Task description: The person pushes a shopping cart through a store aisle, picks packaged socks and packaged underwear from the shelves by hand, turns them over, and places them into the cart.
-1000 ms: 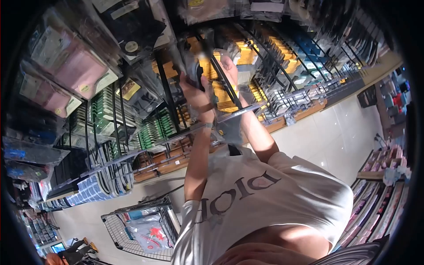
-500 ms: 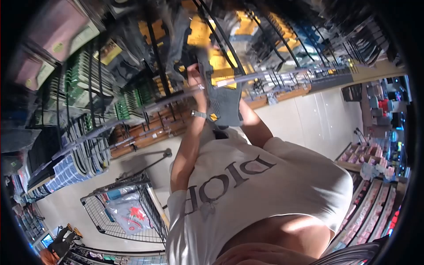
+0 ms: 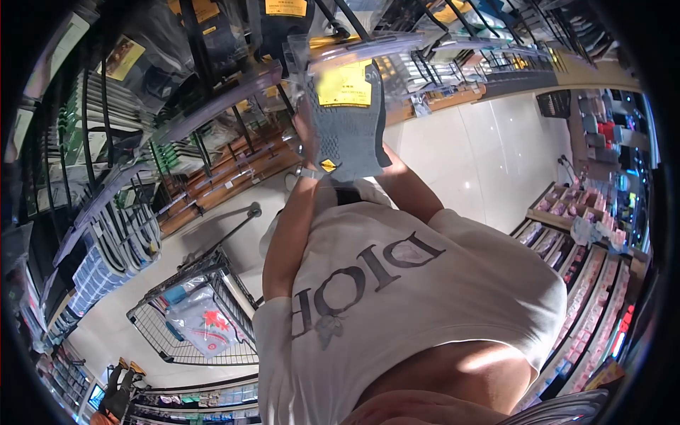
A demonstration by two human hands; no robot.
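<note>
Over my chest, a clear plastic packet [image 3: 347, 131] holds a grey ribbed knitted item with a yellow label [image 3: 345, 86] at its top and a small yellow diamond mark low down. My left hand [image 3: 303, 138], with a band on its wrist, grips the packet's left edge, fingers partly behind it. On the other side my right hand [image 3: 389, 157] holds the lower right edge, mostly hidden by the packet. Just above hangs a dark packet [image 3: 276, 32] with a yellow label on the rack.
Black display hooks [image 3: 191, 42] and clear rails [image 3: 212, 99] stand close ahead, hung with packets. A wire cart [image 3: 152, 322] with a bagged grey item [image 3: 205, 322] is at the lower left. Farther off is a person [image 3: 119, 393]. Stocked shelves [image 3: 574, 297] line the right.
My left hand has come down from the hooks to the packet's side. The packet has shifted slightly up and left and now faces me more squarely. The rack view has shifted.
</note>
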